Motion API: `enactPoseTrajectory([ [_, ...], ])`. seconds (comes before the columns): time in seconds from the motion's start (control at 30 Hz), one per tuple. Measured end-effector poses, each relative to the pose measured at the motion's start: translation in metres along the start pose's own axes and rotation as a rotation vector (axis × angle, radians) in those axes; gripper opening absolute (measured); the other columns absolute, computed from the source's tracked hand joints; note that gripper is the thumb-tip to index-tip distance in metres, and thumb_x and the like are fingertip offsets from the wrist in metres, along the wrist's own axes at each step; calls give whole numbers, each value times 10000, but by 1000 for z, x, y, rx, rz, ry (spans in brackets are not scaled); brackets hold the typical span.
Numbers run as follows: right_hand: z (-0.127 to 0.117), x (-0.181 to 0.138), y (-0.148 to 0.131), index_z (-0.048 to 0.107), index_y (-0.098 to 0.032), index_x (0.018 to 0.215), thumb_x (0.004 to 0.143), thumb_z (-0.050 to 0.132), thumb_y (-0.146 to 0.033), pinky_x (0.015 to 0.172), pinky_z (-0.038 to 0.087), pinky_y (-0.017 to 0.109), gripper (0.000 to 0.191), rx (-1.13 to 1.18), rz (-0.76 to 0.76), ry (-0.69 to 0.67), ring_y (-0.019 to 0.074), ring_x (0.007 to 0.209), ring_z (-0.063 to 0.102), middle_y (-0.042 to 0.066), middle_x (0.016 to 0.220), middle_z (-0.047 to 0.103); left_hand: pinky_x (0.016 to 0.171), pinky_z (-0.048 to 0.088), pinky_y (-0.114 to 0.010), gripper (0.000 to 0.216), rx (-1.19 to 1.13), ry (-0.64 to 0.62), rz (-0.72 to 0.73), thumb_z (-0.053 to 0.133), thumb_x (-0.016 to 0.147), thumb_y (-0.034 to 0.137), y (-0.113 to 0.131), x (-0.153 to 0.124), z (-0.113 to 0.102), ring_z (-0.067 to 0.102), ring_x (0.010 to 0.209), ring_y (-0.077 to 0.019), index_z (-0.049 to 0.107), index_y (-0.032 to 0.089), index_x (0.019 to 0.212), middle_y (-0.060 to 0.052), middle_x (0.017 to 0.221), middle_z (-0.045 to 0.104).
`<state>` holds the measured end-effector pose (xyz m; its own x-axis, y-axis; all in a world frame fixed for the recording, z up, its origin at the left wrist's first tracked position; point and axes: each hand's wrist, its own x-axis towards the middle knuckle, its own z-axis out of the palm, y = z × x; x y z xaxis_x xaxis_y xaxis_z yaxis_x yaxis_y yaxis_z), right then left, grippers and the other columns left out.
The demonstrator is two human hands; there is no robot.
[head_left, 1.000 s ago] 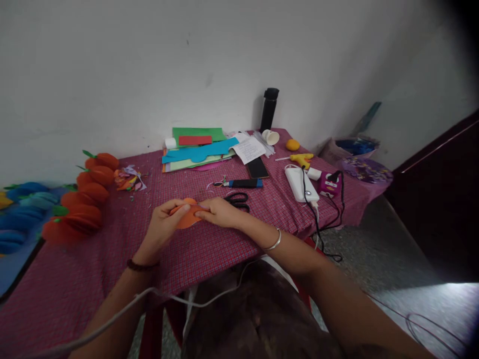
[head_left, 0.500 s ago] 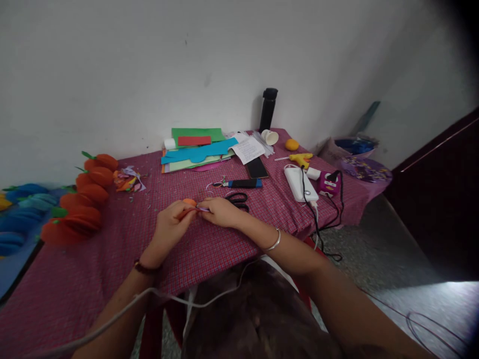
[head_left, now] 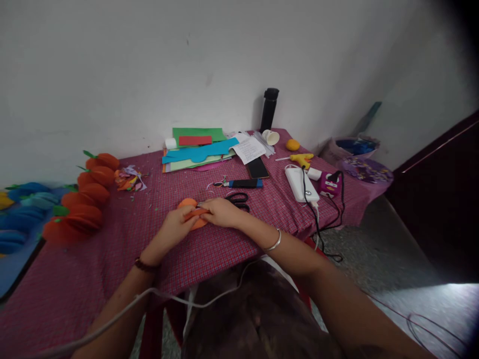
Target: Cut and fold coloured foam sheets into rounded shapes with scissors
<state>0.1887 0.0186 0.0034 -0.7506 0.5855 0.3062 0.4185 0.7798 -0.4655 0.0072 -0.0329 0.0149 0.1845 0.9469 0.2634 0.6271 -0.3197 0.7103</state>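
Orange piece (head_left: 196, 213) | rounded outline, raised fold across middle | between left grip (head_left: 175, 225) and right grip (head_left: 223, 212)

Dim, soft light covers everything. The tall black cylindrical bottle (head_left: 269, 110) has a faint, soft-edged shadow on the grey-white wall (head_left: 149, 75) to its left. Far right of the bottle and nearer the camera, white glare bleaches the speckled grey floor (head_left: 462, 295); also far right, a dark maroon panel (head_left: 437, 214) sinks almost to black. Dark vignetting swallows the corner above right. Handwriting on the white paper sheet (head_left: 249, 150), left of the bottle and nearer, is too soft to read.
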Motion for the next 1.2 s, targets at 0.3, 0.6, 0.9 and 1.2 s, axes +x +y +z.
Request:
enactPoseTrajectory([
  [0.3, -4, 0, 0, 678, -143, 832, 886, 574, -186, 709, 362, 265, 125, -4, 8, -2, 165, 765, 560, 57, 843, 661, 649, 470, -270, 118, -53, 139, -40, 610, 811, 296, 9, -7, -6, 631, 714, -180, 689, 210, 823, -8, 773, 703],
  [0.6, -3, 2, -2, 637, -141, 845, 909, 548, -198, 748, 362, 257, 123, 58, 15, 52, 163, 814, 548, 45, 838, 640, 658, 452, -270, 116, -71, 130, -33, 615, 793, 294, 13, -5, -6, 612, 714, -169, 662, 193, 758, 1, 747, 680],
  [0.9, -4, 1, -5, 610, -145, 773, 859, 586, -148, 707, 339, 247, 89, 198, 71, 76, 143, 746, 513, 16, 778, 604, 713, 484, -293, 195, -72, 29, -93, 680, 737, 321, 8, -2, -4, 646, 769, -196, 723, 205, 887, -7, 858, 725],
  [1.2, -3, 5, -3, 491, -160, 717, 882, 504, -285, 568, 318, 216, 207, 465, 169, 129, 105, 622, 434, -38, 660, 458, 590, 508, -289, 398, -577, 8, -360, 578, 863, 451, 18, -6, -7, 654, 665, -190, 688, 146, 1093, -76, 865, 746],
])
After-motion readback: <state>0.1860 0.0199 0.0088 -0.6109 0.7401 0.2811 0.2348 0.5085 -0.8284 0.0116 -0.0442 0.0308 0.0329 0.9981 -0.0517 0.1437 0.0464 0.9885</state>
